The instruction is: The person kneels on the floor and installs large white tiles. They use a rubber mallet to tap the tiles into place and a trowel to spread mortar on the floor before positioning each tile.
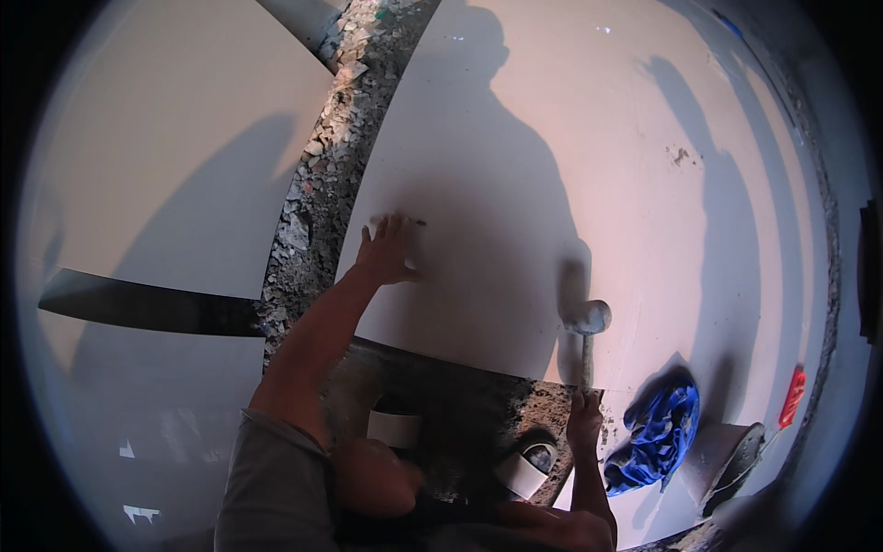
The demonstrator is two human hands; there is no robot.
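A large pale tile (478,156) lies in front of me, partly under my shadow. My left hand (386,250) rests on it near its left side, fingers spread. My right hand (581,421) grips the handle of a mallet (588,317) with a pale round head, held over the tile’s near part. A small dark mark shows beside my left fingertips. Below the tile’s near edge is dark, gritty ground with pale sandals on my feet (524,469).
A rubble strip (320,156) separates this tile from tiles (156,110) at left, which have a dark band (147,304) between them. At right lie a blue cloth (658,423), a bucket (731,460) and a red-handled tool (793,396). A wall edge runs along the far right.
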